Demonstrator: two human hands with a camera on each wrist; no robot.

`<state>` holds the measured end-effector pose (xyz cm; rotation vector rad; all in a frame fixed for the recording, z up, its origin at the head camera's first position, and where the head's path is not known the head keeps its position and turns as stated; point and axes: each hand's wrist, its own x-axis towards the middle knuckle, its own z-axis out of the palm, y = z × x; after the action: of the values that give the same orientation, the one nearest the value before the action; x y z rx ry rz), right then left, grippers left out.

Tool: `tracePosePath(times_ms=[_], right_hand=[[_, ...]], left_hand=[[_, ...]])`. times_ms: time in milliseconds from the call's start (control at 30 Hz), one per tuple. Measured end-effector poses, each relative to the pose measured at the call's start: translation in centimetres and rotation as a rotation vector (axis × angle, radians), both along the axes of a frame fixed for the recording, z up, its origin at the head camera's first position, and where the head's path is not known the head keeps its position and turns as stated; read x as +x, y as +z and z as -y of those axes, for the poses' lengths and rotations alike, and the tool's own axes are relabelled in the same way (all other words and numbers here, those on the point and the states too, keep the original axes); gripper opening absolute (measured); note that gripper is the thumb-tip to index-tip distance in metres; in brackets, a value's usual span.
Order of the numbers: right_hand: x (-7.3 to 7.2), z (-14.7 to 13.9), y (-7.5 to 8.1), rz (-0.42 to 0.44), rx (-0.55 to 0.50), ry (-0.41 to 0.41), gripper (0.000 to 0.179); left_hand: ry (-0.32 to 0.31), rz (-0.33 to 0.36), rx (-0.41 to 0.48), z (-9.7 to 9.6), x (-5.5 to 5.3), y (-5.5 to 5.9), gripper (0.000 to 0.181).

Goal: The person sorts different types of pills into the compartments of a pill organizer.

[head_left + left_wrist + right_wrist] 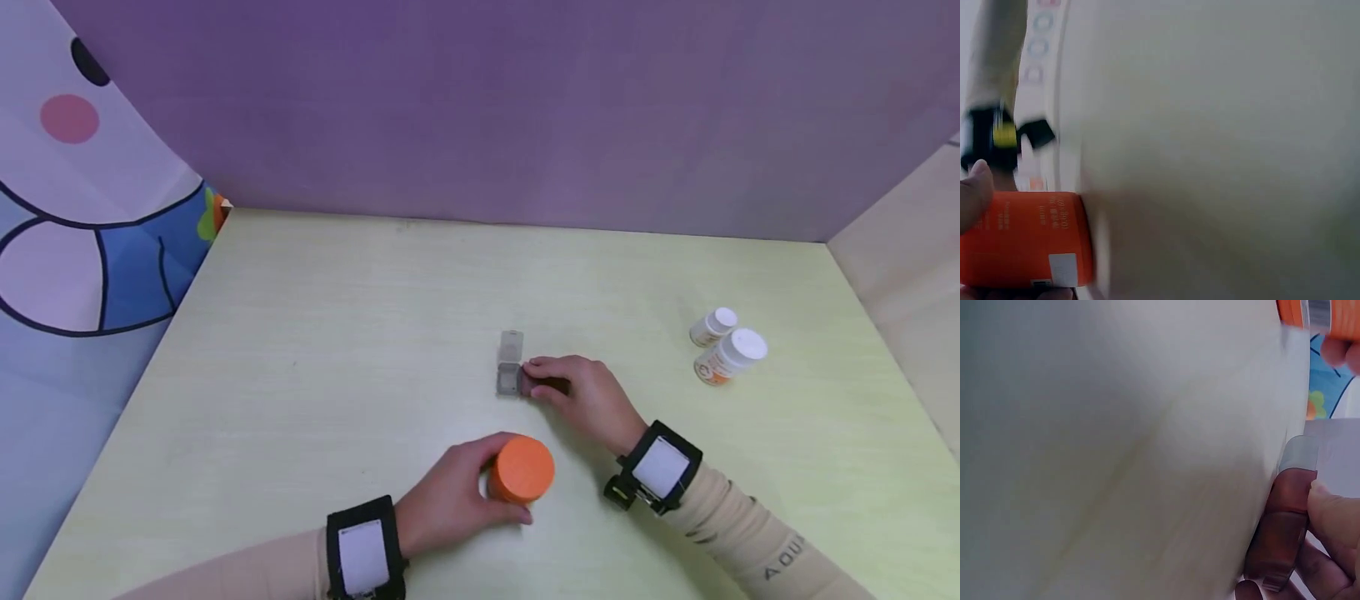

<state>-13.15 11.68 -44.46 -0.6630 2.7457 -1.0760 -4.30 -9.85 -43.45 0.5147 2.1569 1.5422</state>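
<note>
My left hand (457, 492) grips an orange bottle (523, 471) with an orange lid, thumb and fingers on opposite sides. In the left wrist view the orange bottle (1022, 237) shows small printed text and a white label patch; whether its base touches the table cannot be told. My right hand (588, 396) pinches a small pill box (509, 379) on the table. Its left-end compartment has a clear lid (511, 345) flipped back. In the right wrist view the pill box (1279, 537) looks reddish brown with a clear end, thumb and fingers around it. The contents are not discernible.
Two white-capped bottles, a smaller one (712, 326) and a larger one (731, 356), stand close together at the right of the pale table (337, 317). A purple panel (510, 108) rises along the back edge. A cartoon-printed cloth (90, 250) hangs at the left.
</note>
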Motion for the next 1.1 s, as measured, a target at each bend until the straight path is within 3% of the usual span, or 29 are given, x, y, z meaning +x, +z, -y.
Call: tracePosePath(times_ms=[133, 300, 667, 833, 967, 1100], right_hand=[[0.1, 0.0, -0.1, 0.014, -0.013, -0.005, 0.040], [0.2, 0.2, -0.1, 0.034, -0.019, 0.001, 0.040], [0.2, -0.4, -0.1, 0.027, -0.041, -0.005, 0.038], [0.5, -1.0, 0.2, -0.009, -0.105, -0.030, 0.042], [1.8, -1.9, 1.2, -0.010, -0.240, -0.096, 0.044], [4.8, -2.6, 2.4, 0.118, -0.399, -0.183, 0.048]], left_hand=[[-0.069, 0.028, 0.025, -2.3, 0.9, -0.2, 0.060], [-0.124, 0.040, 0.019, -3.9, 1.3, 0.0, 0.061], [-0.158, 0.015, -0.063, -4.3, 1.1, 0.6, 0.062], [-0.167, -0.006, -0.090, -4.4, 1.1, 0.5, 0.063], [-0.170, -0.057, -0.134, -4.4, 1.1, 0.4, 0.062], [-0.172, -0.080, -0.187, -4.5, 1.2, 0.5, 0.068]])
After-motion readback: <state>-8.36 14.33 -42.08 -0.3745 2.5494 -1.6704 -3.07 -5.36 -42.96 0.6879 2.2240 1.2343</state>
